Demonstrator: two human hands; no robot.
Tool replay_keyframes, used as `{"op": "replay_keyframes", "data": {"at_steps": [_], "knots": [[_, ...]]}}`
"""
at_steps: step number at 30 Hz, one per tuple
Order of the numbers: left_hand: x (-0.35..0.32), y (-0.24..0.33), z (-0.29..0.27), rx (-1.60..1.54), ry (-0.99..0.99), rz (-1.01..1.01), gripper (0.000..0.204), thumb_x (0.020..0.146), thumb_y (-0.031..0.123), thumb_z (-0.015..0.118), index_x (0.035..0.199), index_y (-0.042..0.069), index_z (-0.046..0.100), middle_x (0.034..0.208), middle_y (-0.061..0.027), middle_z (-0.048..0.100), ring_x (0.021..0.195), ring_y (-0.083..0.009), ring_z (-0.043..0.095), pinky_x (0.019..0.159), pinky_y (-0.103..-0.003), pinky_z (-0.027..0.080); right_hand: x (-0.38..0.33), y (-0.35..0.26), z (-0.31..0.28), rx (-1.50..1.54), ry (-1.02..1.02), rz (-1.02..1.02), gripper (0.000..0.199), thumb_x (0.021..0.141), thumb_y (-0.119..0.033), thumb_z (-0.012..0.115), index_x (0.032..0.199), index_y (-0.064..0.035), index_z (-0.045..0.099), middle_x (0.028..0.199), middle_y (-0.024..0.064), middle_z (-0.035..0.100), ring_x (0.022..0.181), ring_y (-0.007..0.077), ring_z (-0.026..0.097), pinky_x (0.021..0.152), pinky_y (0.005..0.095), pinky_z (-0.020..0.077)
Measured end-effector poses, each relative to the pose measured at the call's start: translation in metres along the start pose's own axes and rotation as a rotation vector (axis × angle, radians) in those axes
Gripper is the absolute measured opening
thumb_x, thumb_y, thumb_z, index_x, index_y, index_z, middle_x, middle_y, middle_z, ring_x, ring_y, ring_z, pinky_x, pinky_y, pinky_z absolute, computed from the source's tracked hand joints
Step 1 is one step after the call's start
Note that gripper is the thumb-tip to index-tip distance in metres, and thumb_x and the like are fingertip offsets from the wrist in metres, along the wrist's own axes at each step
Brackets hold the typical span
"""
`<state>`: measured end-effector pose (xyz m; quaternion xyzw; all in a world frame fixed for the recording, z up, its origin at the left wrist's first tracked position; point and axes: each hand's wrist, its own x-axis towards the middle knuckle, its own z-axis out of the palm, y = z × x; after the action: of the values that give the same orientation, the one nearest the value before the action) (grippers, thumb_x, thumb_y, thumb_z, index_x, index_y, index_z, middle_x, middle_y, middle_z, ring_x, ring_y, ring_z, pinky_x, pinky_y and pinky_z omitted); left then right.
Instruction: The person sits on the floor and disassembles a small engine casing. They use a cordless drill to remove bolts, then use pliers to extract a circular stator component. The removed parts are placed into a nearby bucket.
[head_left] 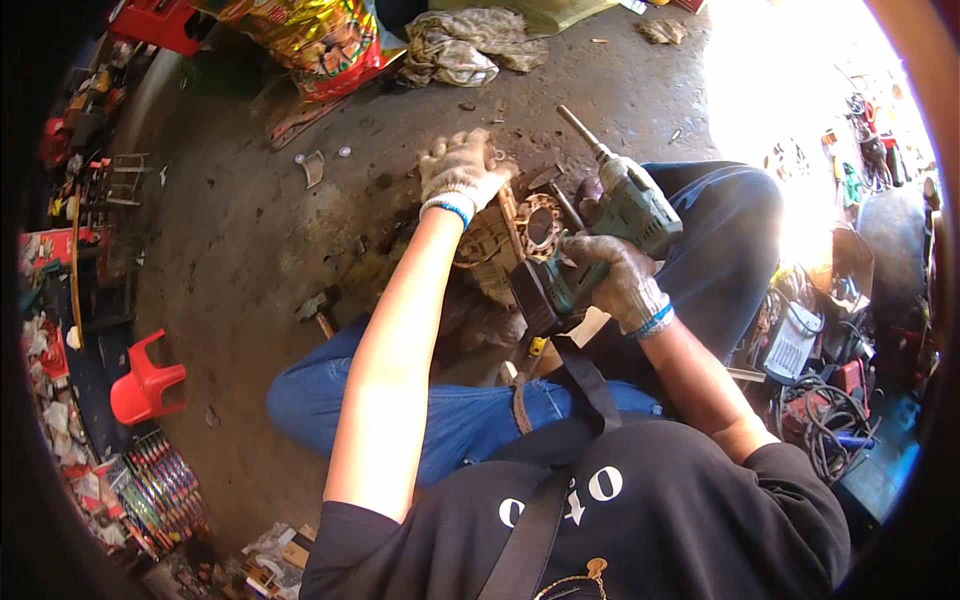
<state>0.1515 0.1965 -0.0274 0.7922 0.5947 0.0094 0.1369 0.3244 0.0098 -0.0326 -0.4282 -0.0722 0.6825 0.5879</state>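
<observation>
The person sits on the grey floor [240,240], with blue jeans [330,390] bent on both sides of the work. The right hand [615,275], in a dirty glove with a blue cuff, is closed around the handle of a teal and black power tool [635,205]. This tool is above the right part of the lap, and its long metal nose points to the upper left. The left hand [462,168], also gloved, is farther forward, with its fingers bent, close to the upper end of a brownish bar [511,222]; I cannot tell if it grips this bar. Beside the bar, between the legs, there is a round metal part [541,226] with openings. Ahead lie a crumpled cloth [475,45] and a shiny gold and red bag [325,50]. A red plastic stool [148,385] stands at the left.
</observation>
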Motion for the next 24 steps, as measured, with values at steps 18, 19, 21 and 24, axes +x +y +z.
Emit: {"op": "replay_keyframes", "data": {"at_steps": [18, 19, 21, 24], "knots": [[-0.119, -0.093, 0.028, -0.477, 0.346, -0.272, 0.053, 0.069, 0.009, 0.079, 0.12, 0.011, 0.062, 0.122, -0.0121, 0.064, 0.116, -0.0308, 0.059, 0.101, -0.04, 0.046, -0.023, -0.004, -0.004, -0.73, -0.077, -0.107, 0.023, 0.086, -0.024, 0.07, 0.093, -0.0018, 0.071, 0.082, 0.006, 0.068, 0.063, 0.0125, 0.059, 0.054, 0.0262, 0.0438], [-0.132, -0.104, 0.033, -0.548, 0.376, -0.299, 0.055, 0.068, 0.012, 0.078, 0.121, 0.011, 0.062, 0.124, -0.0116, 0.063, 0.118, -0.0311, 0.058, 0.103, -0.04, 0.045, -0.023, -0.004, -0.005, -0.75, -0.091, -0.12, 0.02, 0.086, -0.018, 0.068, 0.096, -0.0012, 0.071, 0.085, 0.0064, 0.069, 0.068, 0.0134, 0.06, 0.057, 0.0268, 0.046], [-0.158, -0.123, 0.048, -0.68, 0.449, -0.342, 0.054, 0.072, 0.004, 0.075, 0.124, 0.008, 0.061, 0.124, -0.0099, 0.062, 0.118, -0.0259, 0.057, 0.102, -0.036, 0.045, -0.026, -0.009, -0.011, -0.99, -0.125, -0.099, 0.018, 0.085, -0.008, 0.066, 0.1, -0.0001, 0.071, 0.09, 0.0072, 0.07, 0.076, 0.0151, 0.063, 0.064, 0.0279, 0.0502], [-0.194, -0.146, 0.072, -1.117, 0.529, -0.468, 0.051, 0.077, -0.006, 0.068, 0.126, 0.006, 0.06, 0.126, -0.0075, 0.061, 0.118, -0.02, 0.057, 0.099, -0.031, 0.046, -0.034, -0.011, -0.019, -1.416, -0.275, -0.458, 0.039, 0.078, 0.021, 0.055, 0.109, 0.0028, 0.069, 0.104, 0.0095, 0.071, 0.102, 0.0219, 0.067, 0.087, 0.0305, 0.056]]}}
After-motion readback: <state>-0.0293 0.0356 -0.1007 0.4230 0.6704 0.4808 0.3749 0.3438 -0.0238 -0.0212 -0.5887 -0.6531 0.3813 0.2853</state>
